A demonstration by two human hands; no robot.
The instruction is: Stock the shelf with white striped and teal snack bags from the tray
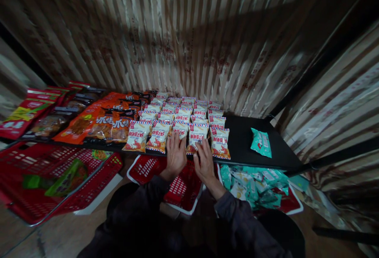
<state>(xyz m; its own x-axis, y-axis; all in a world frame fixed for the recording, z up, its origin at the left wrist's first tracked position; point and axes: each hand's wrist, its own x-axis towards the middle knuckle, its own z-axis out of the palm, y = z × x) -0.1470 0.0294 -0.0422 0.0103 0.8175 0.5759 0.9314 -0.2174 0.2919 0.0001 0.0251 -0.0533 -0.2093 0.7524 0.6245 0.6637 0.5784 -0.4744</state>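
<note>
Rows of white snack packets (180, 114) with red and blue trim lie on a black table (245, 143). My left hand (175, 154) lies flat, fingers stretched, on the front-row packet (180, 128) near the table's front edge. My right hand (204, 160) rests beside it with fingers extended, touching the bottom of the neighbouring white packet (197, 135). Both hands are at the front middle of the table. Dark sleeves cover both arms.
Orange packets (103, 122) and red packets (25, 114) fill the table's left part. A lone teal packet (261, 143) lies at the right. Below stand red baskets: one at left (97, 183), one under my hands (148, 168), one with teal packets (257, 185). Striped curtains hang behind.
</note>
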